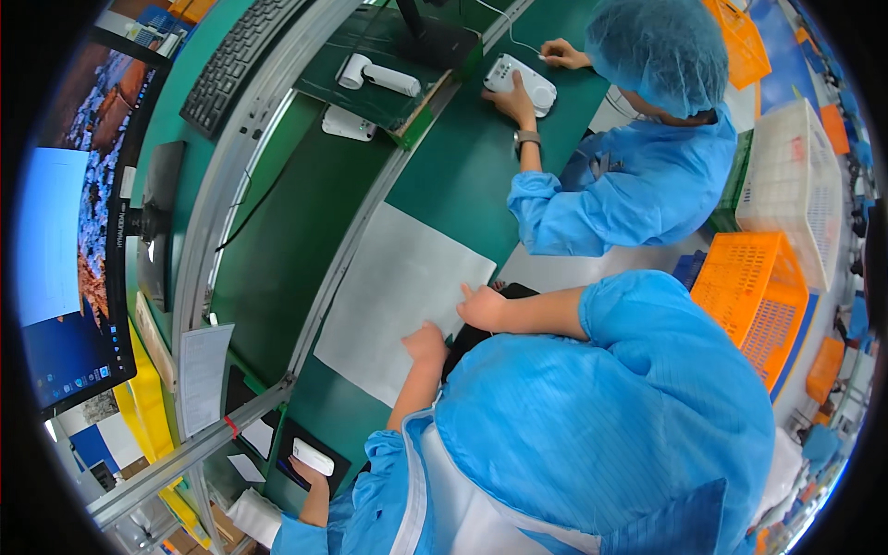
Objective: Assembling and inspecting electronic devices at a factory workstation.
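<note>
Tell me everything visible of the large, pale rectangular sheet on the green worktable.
The plain, pale-grey rectangular sheet looks like paper or thin matting. It lies flat on the smooth green worktable. The person's left hand and right hand overlap its near edge in view; whether they touch it is unclear.

A greyish-white sheet (pixel 398 287), roughly rectangular, lies flat and spread out on a green bench (pixel 453 180), spanning most of its depth, with green surface showing beyond both ends and its near edge partly covered.
</note>
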Demonstrator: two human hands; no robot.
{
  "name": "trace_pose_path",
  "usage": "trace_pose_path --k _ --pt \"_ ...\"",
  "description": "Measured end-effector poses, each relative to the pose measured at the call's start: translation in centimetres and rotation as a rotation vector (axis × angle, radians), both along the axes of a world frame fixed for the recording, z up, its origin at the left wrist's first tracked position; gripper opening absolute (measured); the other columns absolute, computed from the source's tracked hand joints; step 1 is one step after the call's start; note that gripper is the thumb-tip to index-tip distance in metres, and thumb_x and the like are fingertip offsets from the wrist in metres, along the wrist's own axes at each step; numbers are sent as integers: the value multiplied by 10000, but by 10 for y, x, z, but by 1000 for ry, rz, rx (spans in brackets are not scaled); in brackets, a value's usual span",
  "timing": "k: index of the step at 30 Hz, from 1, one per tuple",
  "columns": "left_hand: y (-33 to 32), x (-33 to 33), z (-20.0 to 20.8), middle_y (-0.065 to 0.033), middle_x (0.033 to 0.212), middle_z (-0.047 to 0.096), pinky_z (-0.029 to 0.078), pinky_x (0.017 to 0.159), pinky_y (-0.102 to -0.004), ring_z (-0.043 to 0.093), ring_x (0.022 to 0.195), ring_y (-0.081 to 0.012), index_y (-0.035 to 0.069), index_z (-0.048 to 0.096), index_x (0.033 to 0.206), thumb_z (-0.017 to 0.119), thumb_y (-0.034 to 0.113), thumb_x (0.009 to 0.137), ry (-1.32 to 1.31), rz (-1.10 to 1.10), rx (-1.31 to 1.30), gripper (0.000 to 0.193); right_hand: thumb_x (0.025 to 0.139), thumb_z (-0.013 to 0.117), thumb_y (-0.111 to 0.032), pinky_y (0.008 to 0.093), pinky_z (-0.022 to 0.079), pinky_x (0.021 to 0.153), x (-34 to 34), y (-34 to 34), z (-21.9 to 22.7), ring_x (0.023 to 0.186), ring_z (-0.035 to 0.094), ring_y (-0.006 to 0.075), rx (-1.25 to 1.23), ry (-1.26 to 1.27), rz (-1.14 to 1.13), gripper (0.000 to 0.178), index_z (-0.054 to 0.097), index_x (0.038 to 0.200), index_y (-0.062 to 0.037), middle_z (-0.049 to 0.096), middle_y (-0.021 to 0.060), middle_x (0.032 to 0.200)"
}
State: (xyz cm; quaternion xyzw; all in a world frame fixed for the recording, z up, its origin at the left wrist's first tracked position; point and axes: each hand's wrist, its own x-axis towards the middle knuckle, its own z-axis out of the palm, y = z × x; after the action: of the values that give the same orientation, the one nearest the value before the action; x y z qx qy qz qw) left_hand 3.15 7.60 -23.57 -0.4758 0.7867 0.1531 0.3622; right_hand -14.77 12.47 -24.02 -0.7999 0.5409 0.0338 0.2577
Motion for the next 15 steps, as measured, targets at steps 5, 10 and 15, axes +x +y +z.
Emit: trace_pose_path --k 5,10,15 --pt "8 8 1 -128 835 666 472 743 -429 661 800 -288 45 515 1011 795 350 603 21 -63 -106 581 798 497 -156 421 500 623 -3 3 9 693 652 342 -23 27 -26 166 580 854 -23 460 370 1217" --pt "9 9 4 -134 835 664 462 836 -449 656 803 -312 52 502 1005 798 352 602 37 -36 -130 584 776 510 -139 409 485 580 -1 -2 0 653 644 313 -63 21 -23 139 570 836 -29 472 360 1213" --pt "16 13 3 -286 831 625 503 755 -466 612 880 -464 15 505 914 673 95 658 192 66 -134 317 781 535 -157 386 490 673 0 -2 13 758 667 302 -27 109 -2 197 581 908 -12 470 377 1206"
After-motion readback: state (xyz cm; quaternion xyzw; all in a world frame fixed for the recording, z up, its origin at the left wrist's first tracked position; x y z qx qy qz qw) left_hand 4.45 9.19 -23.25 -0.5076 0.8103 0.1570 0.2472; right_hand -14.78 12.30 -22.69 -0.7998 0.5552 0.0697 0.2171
